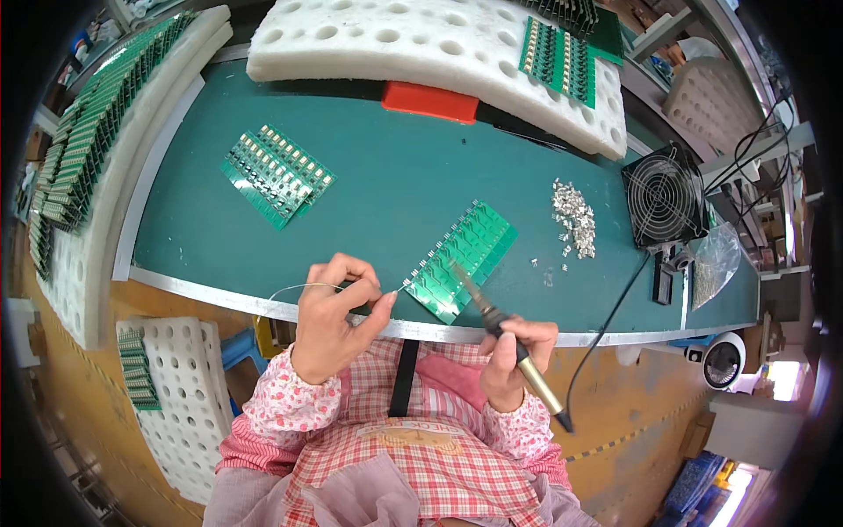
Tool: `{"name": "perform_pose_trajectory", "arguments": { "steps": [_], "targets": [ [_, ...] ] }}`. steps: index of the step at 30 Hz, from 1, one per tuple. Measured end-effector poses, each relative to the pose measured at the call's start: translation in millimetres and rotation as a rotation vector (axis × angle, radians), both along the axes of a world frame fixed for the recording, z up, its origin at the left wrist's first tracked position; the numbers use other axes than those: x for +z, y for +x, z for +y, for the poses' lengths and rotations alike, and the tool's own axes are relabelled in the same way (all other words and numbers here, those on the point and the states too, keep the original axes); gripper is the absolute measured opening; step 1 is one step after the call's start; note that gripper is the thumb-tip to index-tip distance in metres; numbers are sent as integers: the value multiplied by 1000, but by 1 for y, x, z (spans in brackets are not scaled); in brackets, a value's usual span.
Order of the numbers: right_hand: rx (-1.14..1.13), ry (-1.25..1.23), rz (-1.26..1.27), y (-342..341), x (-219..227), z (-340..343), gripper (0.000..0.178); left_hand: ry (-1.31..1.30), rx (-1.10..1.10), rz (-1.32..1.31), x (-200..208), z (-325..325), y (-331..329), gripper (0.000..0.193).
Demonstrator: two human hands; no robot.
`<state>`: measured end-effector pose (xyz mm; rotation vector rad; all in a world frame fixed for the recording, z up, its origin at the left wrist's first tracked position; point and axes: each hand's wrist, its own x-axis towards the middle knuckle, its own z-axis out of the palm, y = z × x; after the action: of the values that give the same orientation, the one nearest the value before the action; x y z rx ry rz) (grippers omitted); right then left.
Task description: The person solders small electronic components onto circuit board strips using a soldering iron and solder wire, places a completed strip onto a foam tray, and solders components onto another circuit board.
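Note:
A green circuit board (463, 255) lies at a slant near the front edge of the bench, with a row of small metal parts along its upper left side. My left hand (338, 312) pinches a thin solder wire (297, 286), whose end points at the board's left corner. In my right hand (520, 358) is a soldering iron (537, 383), gripped like a pen. Its tip lies over the left part of the board; whether it touches cannot be made out. A black cord hangs from the iron's rear end.
Two overlapping boards (279, 174) lie on the green bench (378, 176) at left. A pile of small metal parts (573, 220) and a black fan (665, 195) are to the right. White foam trays (395, 44) with boards and a red block (429, 102) stand behind.

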<state>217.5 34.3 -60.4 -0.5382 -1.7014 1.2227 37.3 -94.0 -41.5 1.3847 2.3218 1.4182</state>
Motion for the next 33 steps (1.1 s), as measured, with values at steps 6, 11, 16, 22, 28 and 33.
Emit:
{"name": "perform_pose_trajectory", "arguments": {
  "steps": [6,11,16,22,28,33],
  "targets": [
    [103,1,11,1,-6,-3,9,-30,-27,38,-5,0,3,15],
    [129,3,-56,5,-7,-4,8,-33,-77,86,-2,-1,4,17],
    [161,-24,-58,5,-10,-2,8,-41,-82,99,-3,0,2,17],
    [136,-23,-104,4,-8,-3,9,-33,-70,148,-3,4,3,16],
    [152,106,-114,4,-11,2,10,-54,-41,136,-2,5,5,16],
    [177,178,-92,1,-11,3,14,-60,-42,115,-4,5,5,17]
  ]
}}
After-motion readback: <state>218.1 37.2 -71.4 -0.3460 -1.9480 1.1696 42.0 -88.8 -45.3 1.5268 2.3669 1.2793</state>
